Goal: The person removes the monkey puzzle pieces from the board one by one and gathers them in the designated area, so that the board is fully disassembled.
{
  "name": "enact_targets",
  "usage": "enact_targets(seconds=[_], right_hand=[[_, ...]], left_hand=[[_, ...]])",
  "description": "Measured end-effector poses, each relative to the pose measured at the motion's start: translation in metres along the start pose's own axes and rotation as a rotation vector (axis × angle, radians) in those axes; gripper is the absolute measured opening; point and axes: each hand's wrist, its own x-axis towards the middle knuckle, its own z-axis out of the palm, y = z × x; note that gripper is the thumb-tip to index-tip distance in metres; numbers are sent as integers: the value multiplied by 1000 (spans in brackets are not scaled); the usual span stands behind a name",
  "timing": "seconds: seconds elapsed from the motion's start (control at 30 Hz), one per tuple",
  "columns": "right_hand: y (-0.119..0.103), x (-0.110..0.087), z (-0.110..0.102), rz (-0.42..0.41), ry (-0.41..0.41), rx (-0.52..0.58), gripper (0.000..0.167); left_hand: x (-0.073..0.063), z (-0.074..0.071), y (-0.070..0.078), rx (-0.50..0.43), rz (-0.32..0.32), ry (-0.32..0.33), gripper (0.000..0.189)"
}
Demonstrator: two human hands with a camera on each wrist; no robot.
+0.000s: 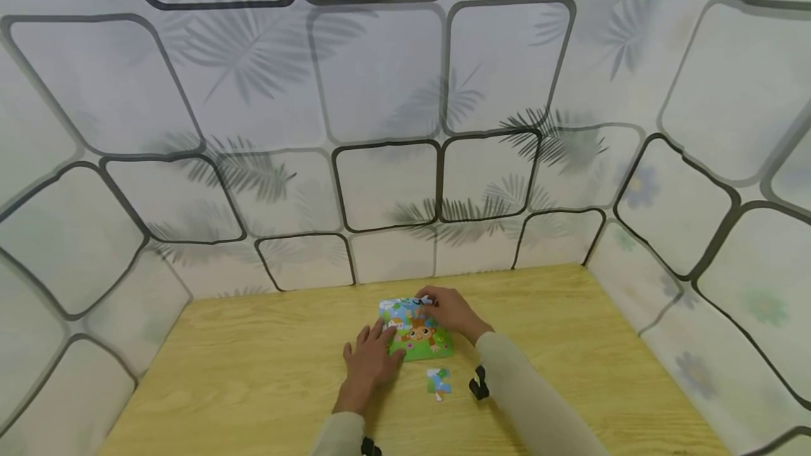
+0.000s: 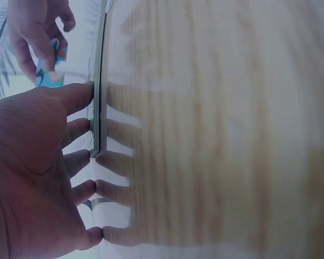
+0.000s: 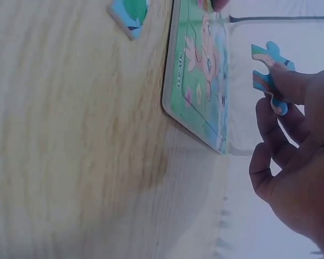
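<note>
A jigsaw puzzle board (image 1: pixel 412 352) with a cartoon monkey on green and blue lies flat on the wooden table. My right hand (image 1: pixel 448 312) pinches a blue puzzle piece (image 3: pixel 265 81) between thumb and fingers, held above the board's upper right part. In the right wrist view the piece is clearly apart from the board. My left hand (image 1: pixel 374 361) rests at the board's left edge with fingers spread, its fingertips touching the board and the table. A loose puzzle piece (image 1: pixel 438 381), green and blue, lies on the table just below the board.
The yellow wood-grain table (image 1: pixel 266 364) runs back to a wall (image 1: pixel 393 252) with a pattern of dark rounded squares and leaves. Similar patterned walls stand at left and right. A black clip (image 1: pixel 479 383) sits at my right sleeve.
</note>
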Motion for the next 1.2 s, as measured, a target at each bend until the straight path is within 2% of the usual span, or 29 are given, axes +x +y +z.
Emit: enact_targets(seconds=[0.27,0.6,0.87,1.07,1.2], right_hand=[[-4,-23,-5,-45,21,2,18],[3,-55,-16,-106,-92,31,15],[7,-74,-23,-16,-137,62,5],[17,-88,-25,-1,-198,86,5],[23,-96,-26,46,-247,125,7]], left_hand=[[-2,0,1,-2,7,4,50],[-3,1,-1,13,13,0,50],[-1,-1,-1,2,37,21,50],[0,1,-2,-12,25,9,50],[0,3,-3,-18,17,0,50]])
